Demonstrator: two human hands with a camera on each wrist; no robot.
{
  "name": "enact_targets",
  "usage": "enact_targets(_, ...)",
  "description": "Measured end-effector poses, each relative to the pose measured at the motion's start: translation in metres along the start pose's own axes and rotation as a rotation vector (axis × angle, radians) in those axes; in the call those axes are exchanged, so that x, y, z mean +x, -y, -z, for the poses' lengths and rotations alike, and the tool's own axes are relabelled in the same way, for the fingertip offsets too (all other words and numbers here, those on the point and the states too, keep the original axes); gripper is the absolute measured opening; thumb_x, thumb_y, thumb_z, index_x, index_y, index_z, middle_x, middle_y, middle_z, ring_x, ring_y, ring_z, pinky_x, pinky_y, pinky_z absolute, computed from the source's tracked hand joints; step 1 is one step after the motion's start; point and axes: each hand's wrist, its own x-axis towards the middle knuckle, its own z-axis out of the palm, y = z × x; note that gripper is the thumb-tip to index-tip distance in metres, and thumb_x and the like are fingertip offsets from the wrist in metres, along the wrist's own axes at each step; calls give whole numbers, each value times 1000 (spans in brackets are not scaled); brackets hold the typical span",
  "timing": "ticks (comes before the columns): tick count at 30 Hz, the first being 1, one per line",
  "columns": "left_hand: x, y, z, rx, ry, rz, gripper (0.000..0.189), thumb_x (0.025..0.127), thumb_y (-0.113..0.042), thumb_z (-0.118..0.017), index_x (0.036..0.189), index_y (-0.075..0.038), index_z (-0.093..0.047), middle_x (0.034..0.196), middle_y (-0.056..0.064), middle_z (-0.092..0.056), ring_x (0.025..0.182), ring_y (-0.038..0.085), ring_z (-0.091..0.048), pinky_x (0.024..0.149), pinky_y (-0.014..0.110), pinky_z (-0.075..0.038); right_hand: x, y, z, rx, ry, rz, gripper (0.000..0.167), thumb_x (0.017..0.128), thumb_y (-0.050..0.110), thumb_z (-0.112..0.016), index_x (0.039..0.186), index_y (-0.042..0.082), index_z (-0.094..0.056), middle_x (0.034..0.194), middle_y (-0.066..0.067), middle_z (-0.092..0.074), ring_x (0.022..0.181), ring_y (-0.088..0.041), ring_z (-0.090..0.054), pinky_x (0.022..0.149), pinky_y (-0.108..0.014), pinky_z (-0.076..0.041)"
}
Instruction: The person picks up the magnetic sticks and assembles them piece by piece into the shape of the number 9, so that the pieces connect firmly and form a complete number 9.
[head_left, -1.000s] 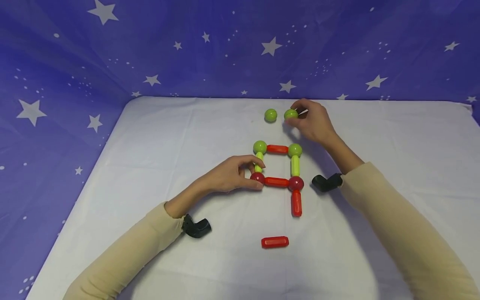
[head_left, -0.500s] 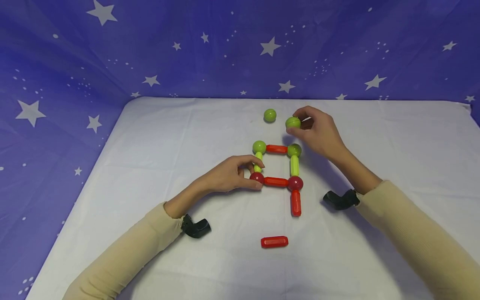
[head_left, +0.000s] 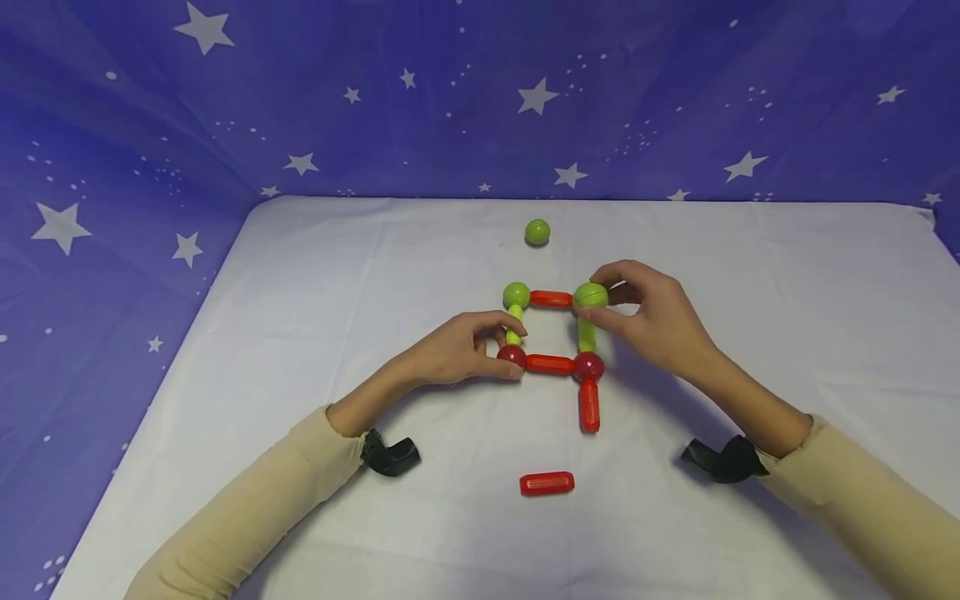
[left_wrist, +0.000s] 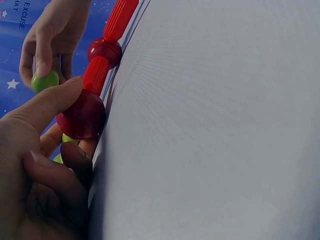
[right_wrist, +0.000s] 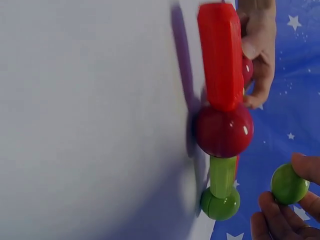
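Observation:
My left hand grips the dark red ball at the near left corner of a square of rods and balls, its index finger reaching over a yellow-green rod. My right hand pinches a green ball between thumb and fingers. From the head it hides the square's far right ball; the right wrist view shows it raised off the table, apart from that green corner ball. Red rods form the near and far sides. Another red rod extends toward me from the near right red ball.
A loose green ball lies beyond the square, and a loose red rod lies nearer to me. The white cloth covers the table, with a blue starry backdrop behind. Black wrist mounts stick out from both sleeves.
My right hand has lifted a green ball from the far side of the table and brought it toward me, over the square's far right corner. The left hand keeps its place.

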Motion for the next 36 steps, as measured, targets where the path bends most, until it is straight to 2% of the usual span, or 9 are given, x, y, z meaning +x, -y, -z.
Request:
enact_targets(8, -1, 0, 1, -14, 2, 1, 45, 81, -27, -83, 120, -18, -64, 103, 3, -61, 57, 15, -47, 55, 28, -37, -32, 0, 0, -23, 9, 83, 32, 80, 2, -80, 108, 5, -66, 105, -4, -67, 92, -22, -67, 85, -47, -53)
enact_targets(17, -1, -1, 0, -11, 0, 13, 45, 81, -28, -83, 120, -19, -64, 103, 2, -61, 58, 16, -47, 56, 28, -37, -63, 9, -3, -20, 74, 145, 37, 77, 3, -84, 109, 14, -67, 102, 10, -65, 87, -8, -65, 82, -32, -55)
enact_targets(23, -1, 0, 0, -5, 0, 14, 45, 81, -29, -83, 121, -20, -64, 103, 2, -61, 58, 16, -47, 56, 29, -37, -78, 13, -7, 23, 92, 193, 42, 74, 1, -85, 108, 18, -67, 102, 13, -64, 88, -8, -63, 82, -23, -51)
enact_targets(28, -1, 0, 0, 2, -4, 8, 45, 81, -29, -83, 120, -19, -65, 103, 2, -61, 58, 16, -47, 56, 29, -37, -90, 15, -10, 46, 108, 199, 44, 73, 1, -86, 107, 20, -66, 102, 13, -63, 89, -7, -62, 80, -24, -53)
enact_targets(36, -1, -1, 0, -6, 0, 9, 45, 80, -28, -83, 121, -18, -64, 103, 3, -61, 59, 16, -47, 56, 29, -37, -107, 17, -14, 37, 139, 226, 47, 71, 3, -87, 108, 24, -66, 98, 15, -60, 86, -4, -61, 79, -20, -51)
